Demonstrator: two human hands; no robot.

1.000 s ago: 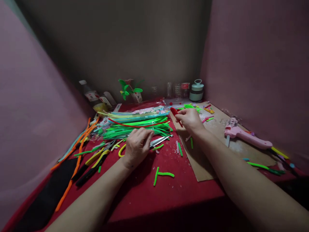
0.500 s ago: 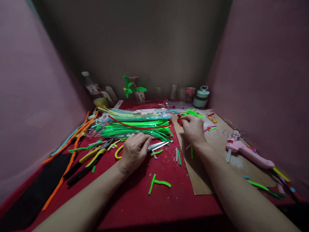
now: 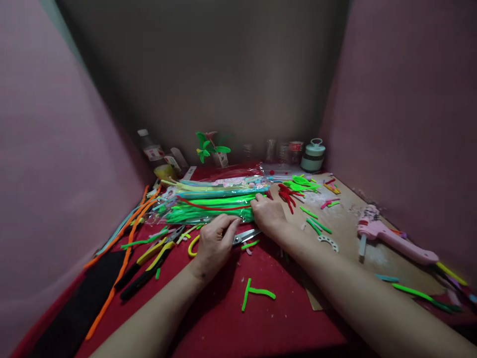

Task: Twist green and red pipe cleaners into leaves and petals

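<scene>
My left hand (image 3: 218,241) is closed with thumb and forefinger together, above a pair of scissors (image 3: 246,237) with a yellow handle lying on the red cloth. What it pinches, if anything, is hidden. My right hand (image 3: 269,214) has its fingers bent at the right end of a long red pipe cleaner (image 3: 214,208), which lies across a bag of green pipe cleaners (image 3: 208,215). Its fingertips are partly hidden. Beyond that hand, a bunch of short red pieces (image 3: 286,198) rests on the cardboard (image 3: 346,228). A green T-shaped piece (image 3: 257,292) lies in front.
Pliers (image 3: 156,261) and orange pipe cleaners (image 3: 119,263) lie at left. On the right sit a pink glue gun (image 3: 398,238), green leaf shapes (image 3: 301,184) and a white toothed ring piece (image 3: 328,242). Bottles (image 3: 151,151), a pipe-cleaner plant (image 3: 212,149) and a lidded jar (image 3: 313,155) stand behind.
My right hand has let go of the red pieces on the cardboard and moved left to the bag of pipe cleaners. My left hand stays over the scissors. The view has shifted slightly.
</scene>
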